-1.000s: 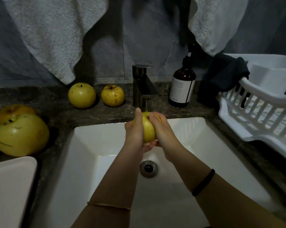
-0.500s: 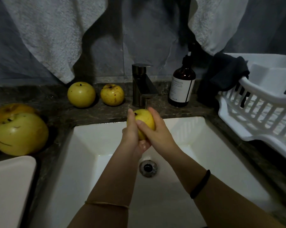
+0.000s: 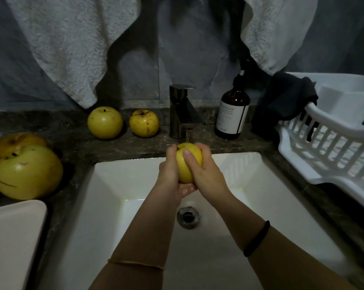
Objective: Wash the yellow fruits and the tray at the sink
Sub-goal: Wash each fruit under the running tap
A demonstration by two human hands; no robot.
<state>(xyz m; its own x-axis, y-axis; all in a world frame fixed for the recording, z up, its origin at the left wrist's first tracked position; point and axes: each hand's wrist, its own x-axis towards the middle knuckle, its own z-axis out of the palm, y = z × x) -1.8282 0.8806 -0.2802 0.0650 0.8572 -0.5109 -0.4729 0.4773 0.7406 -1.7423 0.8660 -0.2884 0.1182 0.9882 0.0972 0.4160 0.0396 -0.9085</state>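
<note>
Centre frame, both hands — left hand, right hand — wrap the wet fruit under the tap — firm, likely slippery; cupping its sides suits.

We face a grey-blue wall in dim light; a white towel hangs at its left, a second towel at its right. Below runs a dark mottled stone countertop bearing an amber pump bottle and a white dish rack.

bottle label, print too small
</note>
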